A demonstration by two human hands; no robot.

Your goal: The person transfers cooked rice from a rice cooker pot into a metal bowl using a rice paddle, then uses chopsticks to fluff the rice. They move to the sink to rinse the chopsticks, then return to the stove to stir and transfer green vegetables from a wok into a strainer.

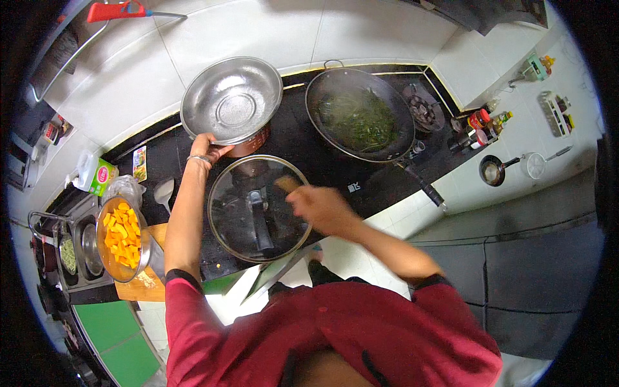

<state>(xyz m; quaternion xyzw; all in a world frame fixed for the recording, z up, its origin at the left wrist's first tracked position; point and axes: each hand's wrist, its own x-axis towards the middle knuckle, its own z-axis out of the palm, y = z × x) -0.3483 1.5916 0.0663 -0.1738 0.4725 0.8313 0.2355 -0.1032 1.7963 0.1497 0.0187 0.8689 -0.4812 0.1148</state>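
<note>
My left hand (209, 149) grips the near rim of a perforated stainless steel colander (232, 92), thumb and fingers pinching its edge. The colander is tilted and its bowl holds nothing. Partly hidden below it stands a reddish-brown pot (251, 144). My right hand (324, 208), blurred, is closed around a tan, wooden-looking piece (287, 184) whose full shape I cannot make out. Beneath that hand lies a round glass lid (232, 203) with a metal rim and a black handle (262, 222). To the right, a black wok (319, 116) contains steaming green leafy vegetables (362, 121).
The wok's long handle (423, 186) juts toward the front edge. At left are a bowl of orange cut pumpkin-like chunks (121, 234), a wooden cutting board (140, 288), a spatula (164, 192) and a sink (72, 285). Sauce bottles (488, 126) line the right wall.
</note>
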